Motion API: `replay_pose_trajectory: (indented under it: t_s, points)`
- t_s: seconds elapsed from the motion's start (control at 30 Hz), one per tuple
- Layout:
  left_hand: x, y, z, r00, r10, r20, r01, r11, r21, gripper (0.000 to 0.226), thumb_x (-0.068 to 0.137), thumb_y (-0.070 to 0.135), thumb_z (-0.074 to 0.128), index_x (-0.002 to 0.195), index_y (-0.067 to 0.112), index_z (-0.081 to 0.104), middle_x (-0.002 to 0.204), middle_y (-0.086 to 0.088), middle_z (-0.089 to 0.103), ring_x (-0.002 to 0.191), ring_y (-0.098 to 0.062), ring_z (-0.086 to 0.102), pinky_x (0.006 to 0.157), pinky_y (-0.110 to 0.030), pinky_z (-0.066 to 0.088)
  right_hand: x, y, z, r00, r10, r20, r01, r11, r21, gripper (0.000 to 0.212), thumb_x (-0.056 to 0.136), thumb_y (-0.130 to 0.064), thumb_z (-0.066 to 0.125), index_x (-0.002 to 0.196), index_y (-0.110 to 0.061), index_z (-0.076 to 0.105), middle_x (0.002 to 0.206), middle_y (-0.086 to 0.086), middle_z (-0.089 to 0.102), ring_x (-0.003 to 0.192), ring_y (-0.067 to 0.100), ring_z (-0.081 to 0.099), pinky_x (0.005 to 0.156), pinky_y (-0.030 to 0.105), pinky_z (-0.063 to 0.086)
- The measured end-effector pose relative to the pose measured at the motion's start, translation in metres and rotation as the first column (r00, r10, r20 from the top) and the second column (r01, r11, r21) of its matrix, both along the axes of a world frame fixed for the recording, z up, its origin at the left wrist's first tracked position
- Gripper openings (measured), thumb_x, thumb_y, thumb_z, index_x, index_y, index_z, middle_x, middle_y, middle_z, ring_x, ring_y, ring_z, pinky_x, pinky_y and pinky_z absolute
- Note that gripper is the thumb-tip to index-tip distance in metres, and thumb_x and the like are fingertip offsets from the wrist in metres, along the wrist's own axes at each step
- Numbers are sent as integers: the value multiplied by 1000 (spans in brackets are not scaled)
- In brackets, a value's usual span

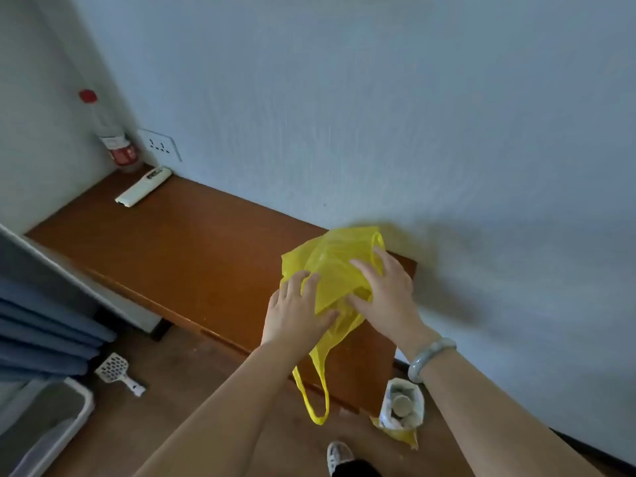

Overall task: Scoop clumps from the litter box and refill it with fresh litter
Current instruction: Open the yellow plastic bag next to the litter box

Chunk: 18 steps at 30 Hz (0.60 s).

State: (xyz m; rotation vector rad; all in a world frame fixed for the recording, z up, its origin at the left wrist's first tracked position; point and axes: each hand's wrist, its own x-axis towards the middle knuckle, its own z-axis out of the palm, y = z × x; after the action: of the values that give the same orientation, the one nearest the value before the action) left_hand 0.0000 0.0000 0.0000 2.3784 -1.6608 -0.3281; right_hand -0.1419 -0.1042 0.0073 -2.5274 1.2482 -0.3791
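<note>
- Yellow plastic bag (332, 266): thin, translucent, crumpled; you'll find it on the right end of the tabletop (179, 249); one handle loop hangs over the front edge
- Litter box (90, 402): white rim, grey inside; on the floor (192, 370) at your lower left, partly out of view
- Scoop (115, 370): white, slotted; flat on the floor near the box
- Litter bag (402, 404): mouth open; on the floor below the tabletop's right end

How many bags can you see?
2. A yellow bag lies on the desk, under the left hand and right hand. An open bag stands on the floor by the desk's end. More may be hidden.
</note>
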Motion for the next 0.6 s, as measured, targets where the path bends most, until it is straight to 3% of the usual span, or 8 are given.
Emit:
replay_pose_trajectory:
  t_s: [0.13,0.23,0.33,0.47,0.53,0.6]
  points:
    - [-6,-30,-8,998,65,-27,-67,996,-53,58,95,55,40,144,26,30,143,5,39,134,-16,36,109,-31,28,5,-26,-9,995,70,-72,-67,997,41,59,81,-50,62,134,-32,45,147,0,30,138,22,19,108,41,20]
    - [-2,-44,-14,985,138,-104,-148,984,-95,31,97,42,43,121,27,55,113,9,59,110,-15,54,92,-28,37,12,-39,-19,991,130,-33,-128,990,54,48,81,-51,62,125,-33,54,139,-5,39,133,20,27,104,39,23]
    - [5,-41,-15,941,245,-234,-285,946,-153,17,96,35,49,101,24,62,95,10,58,88,-13,57,75,-30,45,20,-47,-26,976,196,91,-202,978,57,32,80,-42,68,109,-28,64,122,-6,53,119,22,42,97,40,32]
    - [20,-25,-9,765,390,-513,-530,834,-155,8,93,30,55,88,25,55,83,9,63,66,-9,54,55,-26,43,46,-43,-31,906,305,294,-326,945,24,18,73,-20,78,88,-19,68,94,-4,64,92,23,58,77,44,50]
    - [29,-11,-3,650,417,-635,-638,754,-157,5,93,27,57,88,25,55,76,6,67,54,-3,49,48,-19,36,64,-32,-26,867,357,348,-386,922,14,15,75,-14,77,86,-15,68,88,-3,65,87,20,58,74,38,51]
    - [38,7,3,601,437,-670,-700,692,-177,5,93,27,59,88,26,55,73,6,66,52,-3,49,46,-15,35,84,-17,-20,832,395,389,-442,896,35,11,79,-14,74,87,-14,66,85,-5,65,83,17,59,72,30,49]
